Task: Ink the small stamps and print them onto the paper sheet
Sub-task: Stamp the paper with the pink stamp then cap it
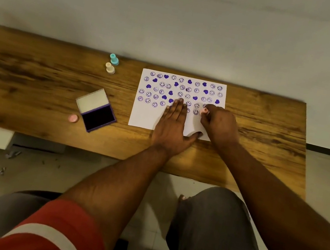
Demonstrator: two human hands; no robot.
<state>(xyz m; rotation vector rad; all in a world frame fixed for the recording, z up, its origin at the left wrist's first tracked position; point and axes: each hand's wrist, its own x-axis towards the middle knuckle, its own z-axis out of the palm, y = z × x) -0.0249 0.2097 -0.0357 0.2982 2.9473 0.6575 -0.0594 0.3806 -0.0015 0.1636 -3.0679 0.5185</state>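
A white paper sheet (145, 117) lies on the wooden table (35, 80), covered in several rows of purple smiley and heart prints. My left hand (173, 126) lies flat on the sheet's lower middle, fingers together and thumb spread out. My right hand (219, 123) grips a small pink stamp (205, 110) and holds it down against the paper at the right end of the lowest row. An open purple ink pad (98, 117) sits left of the sheet, lid up. A pink stamp cap (73, 118) rests beside it. A teal stamp (114, 59) and a cream stamp (110, 68) stand upright farther back.
The table's front edge runs just below my wrists, with my knees and the floor beneath. A pale wall stands behind the table. The right end of the table lies past the sheet.
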